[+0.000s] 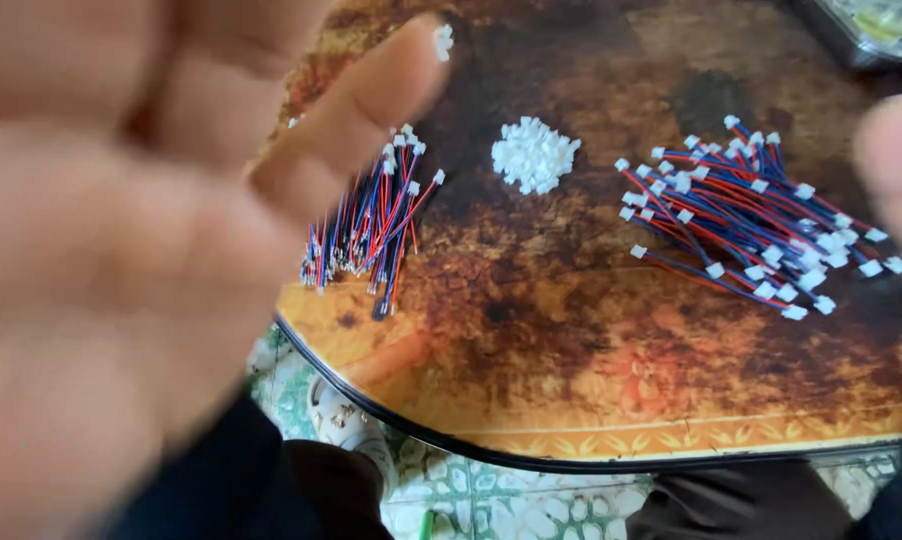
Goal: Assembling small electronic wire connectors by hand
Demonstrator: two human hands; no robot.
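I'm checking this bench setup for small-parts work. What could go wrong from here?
1. The left bundle of red and blue wires lies close to the table edge; a brush of the left hand, raised near the camera, might sweep pieces onto the tiled floor.
2. The heap of small white connectors sits loose, with a stray one apart, so pieces may scatter.
3. The right pile of wires is crisscrossed and could tangle when one is pulled.

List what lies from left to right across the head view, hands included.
Blurred left hand → bundle of red, blue and black wires → small heap of white plastic connectors → spread pile of red and blue wires with white plugs → blurred right hand.
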